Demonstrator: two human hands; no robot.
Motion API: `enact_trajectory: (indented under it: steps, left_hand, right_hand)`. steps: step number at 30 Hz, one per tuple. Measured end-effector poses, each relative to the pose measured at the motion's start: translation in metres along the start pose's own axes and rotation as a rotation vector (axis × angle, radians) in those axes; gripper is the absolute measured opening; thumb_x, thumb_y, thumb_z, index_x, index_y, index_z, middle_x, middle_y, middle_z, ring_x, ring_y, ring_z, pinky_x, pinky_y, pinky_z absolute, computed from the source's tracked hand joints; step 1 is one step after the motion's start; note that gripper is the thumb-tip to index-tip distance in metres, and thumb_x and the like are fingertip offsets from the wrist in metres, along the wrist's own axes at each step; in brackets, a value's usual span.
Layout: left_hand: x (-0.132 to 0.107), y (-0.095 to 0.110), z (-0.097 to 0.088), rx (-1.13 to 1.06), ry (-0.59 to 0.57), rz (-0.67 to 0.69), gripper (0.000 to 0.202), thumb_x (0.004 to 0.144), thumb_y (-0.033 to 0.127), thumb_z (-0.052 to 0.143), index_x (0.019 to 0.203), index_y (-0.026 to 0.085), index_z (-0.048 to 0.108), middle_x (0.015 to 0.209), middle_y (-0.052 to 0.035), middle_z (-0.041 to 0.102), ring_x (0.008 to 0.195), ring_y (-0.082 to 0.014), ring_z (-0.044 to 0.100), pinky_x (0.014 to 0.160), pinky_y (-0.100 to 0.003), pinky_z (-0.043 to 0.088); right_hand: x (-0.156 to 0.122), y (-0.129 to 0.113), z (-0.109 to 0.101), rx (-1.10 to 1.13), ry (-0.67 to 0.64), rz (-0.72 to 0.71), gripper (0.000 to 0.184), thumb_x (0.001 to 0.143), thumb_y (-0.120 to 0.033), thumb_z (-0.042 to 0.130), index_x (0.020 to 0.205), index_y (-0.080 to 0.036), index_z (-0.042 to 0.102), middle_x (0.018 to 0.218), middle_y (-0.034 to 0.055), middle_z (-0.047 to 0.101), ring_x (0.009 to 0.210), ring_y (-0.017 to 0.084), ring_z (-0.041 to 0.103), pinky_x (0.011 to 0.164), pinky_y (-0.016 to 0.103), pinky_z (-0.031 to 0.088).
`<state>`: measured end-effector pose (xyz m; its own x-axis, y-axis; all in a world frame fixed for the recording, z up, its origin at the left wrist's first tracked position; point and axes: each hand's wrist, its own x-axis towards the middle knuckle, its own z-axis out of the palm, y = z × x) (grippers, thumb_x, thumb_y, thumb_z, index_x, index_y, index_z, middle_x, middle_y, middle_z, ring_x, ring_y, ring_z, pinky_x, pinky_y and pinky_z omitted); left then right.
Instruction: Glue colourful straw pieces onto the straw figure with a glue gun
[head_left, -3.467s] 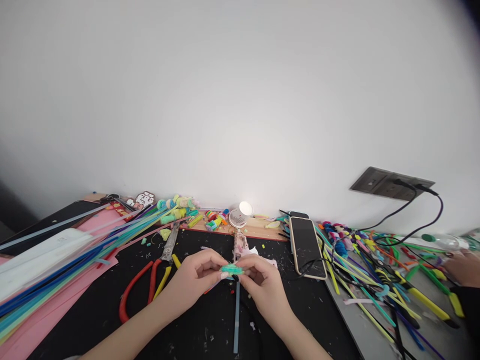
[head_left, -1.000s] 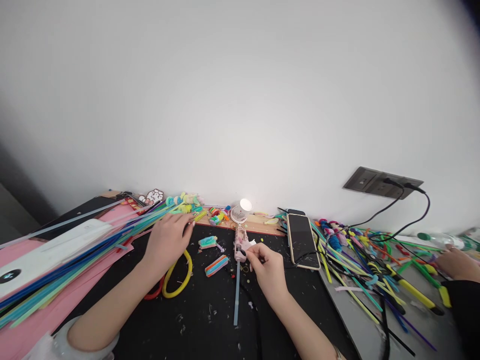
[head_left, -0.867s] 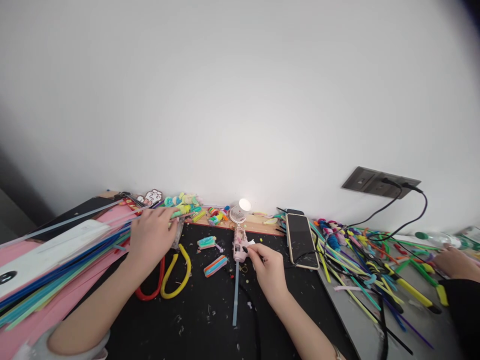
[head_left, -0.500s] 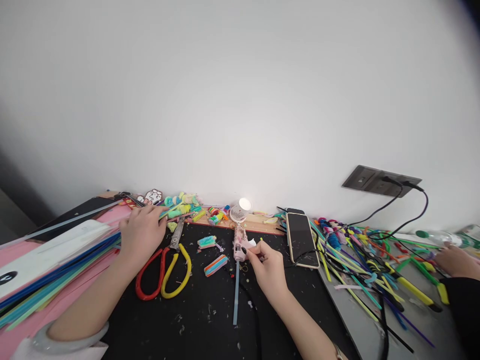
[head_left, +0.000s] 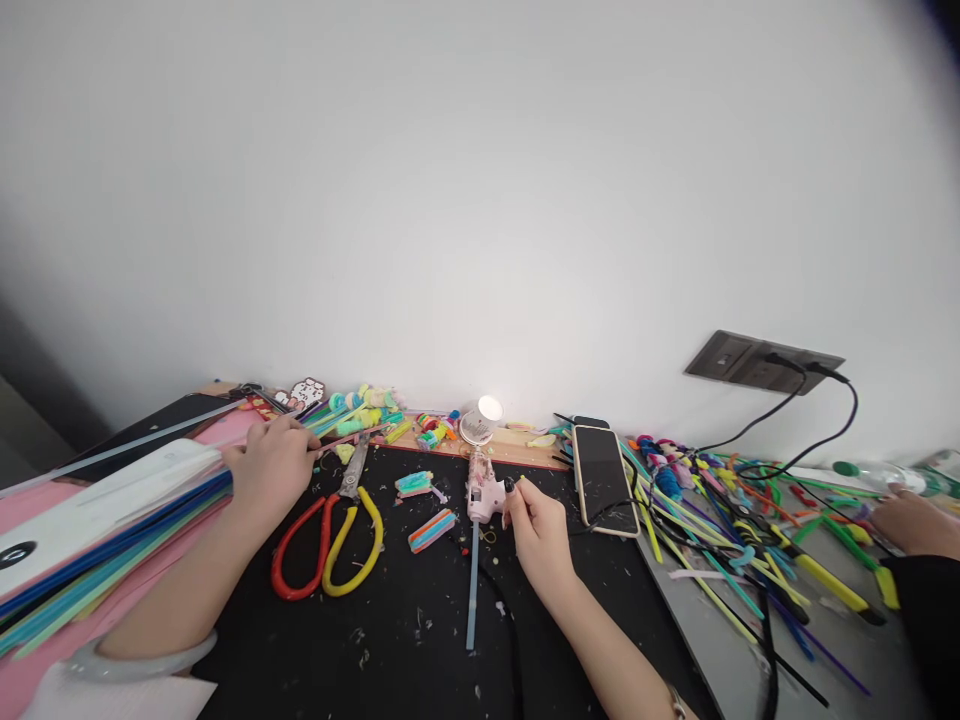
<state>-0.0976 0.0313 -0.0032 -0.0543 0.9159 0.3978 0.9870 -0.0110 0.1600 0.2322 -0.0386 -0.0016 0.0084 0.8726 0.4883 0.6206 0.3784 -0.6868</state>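
Plain pale wall point(head_left: 480, 200) behind everything; below it, a black work surface point(head_left: 420, 660) speckled with small scraps. Grey board point(head_left: 694, 615) to the person's right, strewn with coloured pipe cleaners point(head_left: 720, 520); a co-worker's hand point(head_left: 909, 522), dark sleeve, just beside a green-capped bottle point(head_left: 885, 476). Pink sheet point(head_left: 26, 685) to the left, a white panel point(head_left: 112, 488) and long coloured strips point(head_left: 82, 570) lying across it.

Left hand point(head_left: 274, 465): laid over the strips, fingers bent; whether they pinch any, I cannot tell from where I stand. Right hand point(head_left: 541, 535): thumb and fingers closed on the grip of a pink glue gun point(head_left: 484, 498) at mid-surface, nozzle toward the wall, pale bluish stick point(head_left: 472, 595) jutting from its rear.

Shears point(head_left: 349, 487), red and yellow handles spread, between left hand and gun. Phone point(head_left: 606, 478) face up, right of the gun, black cable across its near end. White cup point(head_left: 481, 420), tilted, just beyond the nozzle. Two small striped bundles: teal point(head_left: 415, 484) and orange-blue point(head_left: 432, 531), both left of the gun, well apart from the fingers
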Motion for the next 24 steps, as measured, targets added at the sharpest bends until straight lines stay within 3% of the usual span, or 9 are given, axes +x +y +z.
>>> enact_trajectory:
  steps: [4,7,11,15,21,24]
  left_hand:
    - [0.000,0.006,-0.009,0.023,-0.010,-0.001,0.037,0.099,0.030,0.040,0.095,0.015,0.073,0.112,-0.0195,0.072,0.104,-0.0395,0.060,0.073,-0.049,0.048]
    - [0.002,0.009,-0.018,0.007,-0.006,-0.044,0.035,0.101,0.030,0.037,0.107,0.014,0.067,0.103,-0.0172,0.075,0.097,-0.0360,0.067,0.074,-0.043,0.048]
    - [0.006,0.013,-0.021,-0.202,0.051,-0.038,0.030,0.101,0.032,0.039,0.109,0.018,0.064,0.094,-0.0079,0.078,0.086,-0.0266,0.070,0.075,-0.033,0.047]
    - [0.006,0.021,-0.017,-0.416,0.108,0.005,0.031,0.099,0.035,0.042,0.113,0.019,0.065,0.070,0.0016,0.070,0.073,-0.0206,0.067,0.075,-0.029,0.049]
    - [0.003,0.026,-0.009,-0.450,0.203,0.060,0.039,0.099,0.039,0.039,0.112,0.018,0.069,0.076,-0.0049,0.072,0.074,-0.0245,0.069,0.077,-0.032,0.049]
    - [0.001,0.028,-0.008,-0.470,0.147,0.081,0.038,0.099,0.039,0.039,0.110,0.018,0.069,0.081,-0.0067,0.075,0.070,-0.0241,0.069,0.073,-0.033,0.048]
  right_hand:
    - [0.000,0.000,0.000,0.004,-0.007,-0.001,0.047,0.101,-0.043,0.039,0.058,-0.024,0.042,0.050,-0.0029,0.047,0.046,0.013,0.044,0.049,0.025,0.031]
    - [-0.001,0.000,0.000,0.024,-0.001,0.016,0.045,0.101,-0.041,0.040,0.059,-0.024,0.042,0.052,-0.0020,0.051,0.047,0.013,0.047,0.050,0.024,0.033]
    - [0.000,0.001,0.001,0.060,0.010,0.045,0.035,0.099,-0.038,0.043,0.067,-0.023,0.051,0.056,-0.0003,0.058,0.050,0.016,0.054,0.051,0.025,0.038]
    - [0.000,0.004,0.004,0.138,0.012,0.079,0.023,0.093,-0.039,0.054,0.078,-0.023,0.060,0.065,0.0027,0.068,0.057,0.019,0.064,0.055,0.026,0.046]
    - [-0.001,0.004,0.005,0.127,-0.020,0.082,0.027,0.091,-0.036,0.057,0.069,-0.022,0.058,0.060,0.0010,0.066,0.051,0.016,0.059,0.052,0.025,0.042]
    - [-0.001,0.003,0.004,0.155,-0.044,0.088,0.024,0.092,-0.034,0.055,0.071,-0.022,0.059,0.062,0.0010,0.067,0.051,0.016,0.058,0.052,0.024,0.042]
